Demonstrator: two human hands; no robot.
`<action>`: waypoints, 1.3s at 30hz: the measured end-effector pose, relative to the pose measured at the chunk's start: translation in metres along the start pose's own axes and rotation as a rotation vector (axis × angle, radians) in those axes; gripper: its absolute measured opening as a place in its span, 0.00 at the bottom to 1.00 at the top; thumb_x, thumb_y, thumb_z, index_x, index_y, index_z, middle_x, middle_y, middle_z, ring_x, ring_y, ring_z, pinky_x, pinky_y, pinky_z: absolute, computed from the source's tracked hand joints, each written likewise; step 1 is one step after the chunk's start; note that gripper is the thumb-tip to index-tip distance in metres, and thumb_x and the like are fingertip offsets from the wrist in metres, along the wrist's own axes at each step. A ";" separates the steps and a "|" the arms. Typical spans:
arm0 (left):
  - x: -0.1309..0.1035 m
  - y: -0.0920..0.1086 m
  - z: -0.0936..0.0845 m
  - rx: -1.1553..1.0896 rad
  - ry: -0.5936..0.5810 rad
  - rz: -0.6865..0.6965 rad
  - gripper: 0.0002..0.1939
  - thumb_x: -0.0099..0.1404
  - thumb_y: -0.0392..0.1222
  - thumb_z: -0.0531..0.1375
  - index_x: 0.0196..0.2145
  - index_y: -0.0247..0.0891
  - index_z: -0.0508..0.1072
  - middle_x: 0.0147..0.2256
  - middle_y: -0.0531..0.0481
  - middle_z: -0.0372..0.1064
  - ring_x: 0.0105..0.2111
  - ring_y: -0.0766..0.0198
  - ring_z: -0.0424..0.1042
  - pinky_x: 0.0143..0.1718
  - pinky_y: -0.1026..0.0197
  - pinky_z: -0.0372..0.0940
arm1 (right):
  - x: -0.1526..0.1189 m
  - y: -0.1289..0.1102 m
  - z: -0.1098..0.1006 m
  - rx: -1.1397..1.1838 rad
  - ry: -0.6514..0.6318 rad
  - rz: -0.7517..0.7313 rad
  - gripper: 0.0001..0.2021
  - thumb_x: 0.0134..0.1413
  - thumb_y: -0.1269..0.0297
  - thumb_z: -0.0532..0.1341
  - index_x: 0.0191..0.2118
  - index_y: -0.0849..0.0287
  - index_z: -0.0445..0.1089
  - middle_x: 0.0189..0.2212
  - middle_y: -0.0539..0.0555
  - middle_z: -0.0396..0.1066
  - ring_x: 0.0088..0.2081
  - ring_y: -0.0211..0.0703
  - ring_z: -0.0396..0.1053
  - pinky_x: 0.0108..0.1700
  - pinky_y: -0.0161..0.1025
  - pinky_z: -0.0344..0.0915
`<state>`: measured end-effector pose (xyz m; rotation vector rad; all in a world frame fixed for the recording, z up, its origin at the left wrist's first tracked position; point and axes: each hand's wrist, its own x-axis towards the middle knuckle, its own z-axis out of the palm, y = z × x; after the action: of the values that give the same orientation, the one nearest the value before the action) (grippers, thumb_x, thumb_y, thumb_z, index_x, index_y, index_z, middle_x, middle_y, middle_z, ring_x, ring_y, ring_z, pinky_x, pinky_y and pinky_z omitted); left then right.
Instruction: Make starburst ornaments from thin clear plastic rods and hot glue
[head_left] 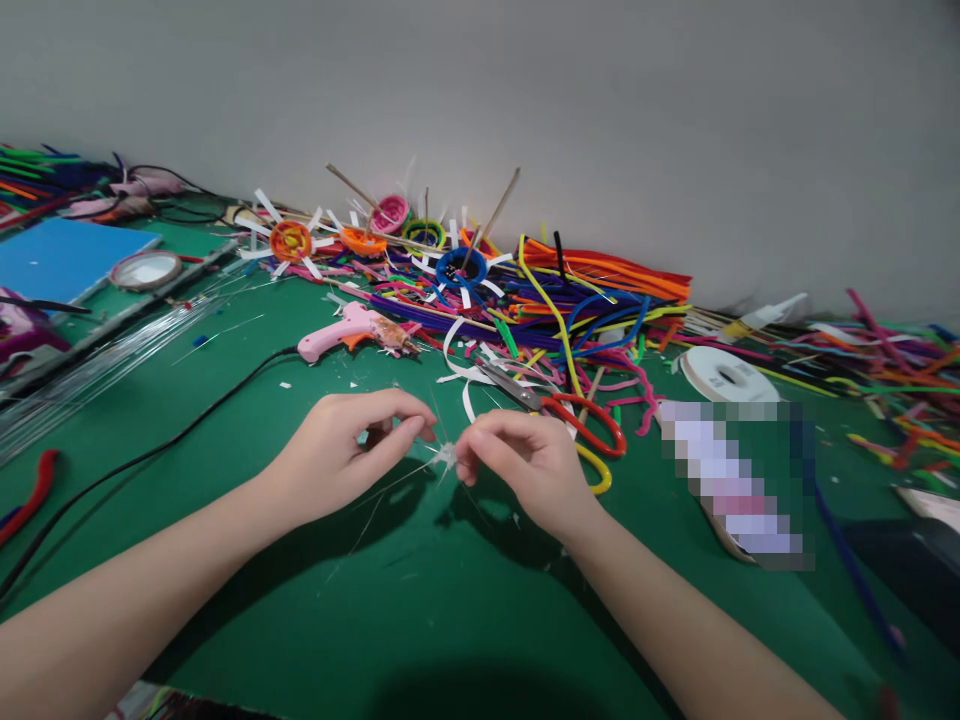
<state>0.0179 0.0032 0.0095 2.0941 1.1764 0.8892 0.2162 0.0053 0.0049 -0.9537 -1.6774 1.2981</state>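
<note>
Between my hands is a small whitish, see-through piece [445, 455] with thin transparent strands spreading out from it. My left hand [341, 455] is at its left side, thumb and forefinger brought together near one of the strands. On the other side my right hand [536, 465] pinches at the piece's edge with thumb and curled fingers. Exactly what lies between the fingertips is too small to make out fully. Just behind my right hand lie scissors [607, 425] with red and yellow handles. A pink glue gun [349, 330] rests on the green table [315, 620] beyond my left hand.
Pipe cleaners [607, 270] of many colours are heaped along the wall, with small coiled baskets [291, 241] bearing white strips. A white ribbon spool [727, 375] and a blurred-out object [735, 490] lie at right. Transparent filaments [97, 350], a tape roll [146, 269] and a black cord [172, 440] are at left.
</note>
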 end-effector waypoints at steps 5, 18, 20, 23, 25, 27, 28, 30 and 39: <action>0.001 -0.002 0.002 0.034 -0.012 -0.029 0.13 0.66 0.45 0.51 0.35 0.38 0.73 0.31 0.53 0.76 0.22 0.71 0.66 0.23 0.68 0.59 | 0.001 0.000 0.001 -0.085 -0.047 -0.021 0.10 0.51 0.62 0.63 0.22 0.59 0.71 0.17 0.47 0.67 0.21 0.33 0.63 0.25 0.33 0.60; 0.001 -0.007 0.002 0.103 -0.046 -0.042 0.14 0.66 0.46 0.50 0.37 0.39 0.73 0.32 0.53 0.75 0.22 0.71 0.67 0.24 0.68 0.60 | 0.004 0.004 -0.006 0.025 -0.134 0.182 0.14 0.49 0.57 0.64 0.22 0.60 0.68 0.15 0.45 0.63 0.17 0.29 0.58 0.20 0.30 0.55; 0.001 -0.007 0.002 0.085 -0.059 -0.045 0.14 0.67 0.46 0.49 0.37 0.39 0.73 0.32 0.53 0.75 0.22 0.71 0.68 0.25 0.68 0.60 | 0.004 0.006 -0.006 0.034 -0.149 0.178 0.15 0.52 0.55 0.61 0.23 0.60 0.68 0.17 0.46 0.66 0.19 0.31 0.63 0.24 0.32 0.60; 0.002 -0.006 0.002 0.060 -0.081 -0.069 0.15 0.67 0.46 0.49 0.36 0.39 0.72 0.29 0.54 0.74 0.21 0.70 0.69 0.26 0.67 0.61 | 0.005 0.009 -0.005 -0.003 -0.076 0.114 0.16 0.57 0.53 0.56 0.27 0.60 0.70 0.20 0.49 0.69 0.23 0.35 0.68 0.30 0.36 0.66; 0.002 -0.005 0.001 0.047 -0.085 -0.080 0.14 0.67 0.46 0.49 0.37 0.39 0.72 0.27 0.55 0.74 0.23 0.69 0.71 0.28 0.67 0.62 | 0.005 0.009 -0.005 -0.085 0.086 0.034 0.15 0.57 0.54 0.56 0.30 0.59 0.70 0.24 0.51 0.70 0.27 0.38 0.70 0.33 0.38 0.67; 0.002 -0.004 0.001 0.053 -0.080 -0.078 0.14 0.68 0.46 0.49 0.37 0.39 0.72 0.27 0.55 0.74 0.24 0.69 0.71 0.29 0.67 0.63 | 0.003 0.008 -0.004 -0.192 0.225 -0.070 0.12 0.55 0.55 0.58 0.36 0.58 0.69 0.30 0.53 0.72 0.33 0.41 0.71 0.39 0.41 0.68; 0.002 -0.004 0.000 0.062 -0.078 -0.071 0.14 0.68 0.46 0.49 0.37 0.39 0.72 0.27 0.55 0.74 0.25 0.69 0.72 0.29 0.67 0.63 | 0.002 0.007 -0.002 -0.251 0.251 -0.117 0.12 0.53 0.55 0.60 0.39 0.57 0.68 0.35 0.54 0.72 0.38 0.43 0.71 0.43 0.43 0.67; 0.002 -0.003 0.000 0.082 -0.078 -0.057 0.15 0.68 0.46 0.48 0.36 0.39 0.72 0.27 0.54 0.74 0.25 0.68 0.72 0.29 0.67 0.63 | -0.001 0.004 0.003 -0.378 0.216 -0.185 0.19 0.48 0.55 0.64 0.45 0.56 0.65 0.44 0.57 0.70 0.47 0.48 0.68 0.50 0.48 0.64; 0.001 -0.006 0.001 0.094 -0.031 -0.028 0.14 0.68 0.46 0.49 0.40 0.39 0.71 0.29 0.53 0.75 0.28 0.67 0.73 0.29 0.67 0.64 | -0.010 0.007 0.021 -0.613 0.088 -0.157 0.24 0.48 0.54 0.64 0.51 0.56 0.63 0.50 0.58 0.69 0.53 0.53 0.64 0.58 0.55 0.56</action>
<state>0.0163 0.0061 0.0045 2.1520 1.2506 0.7999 0.2012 -0.0100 -0.0069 -1.1706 -2.0775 0.6268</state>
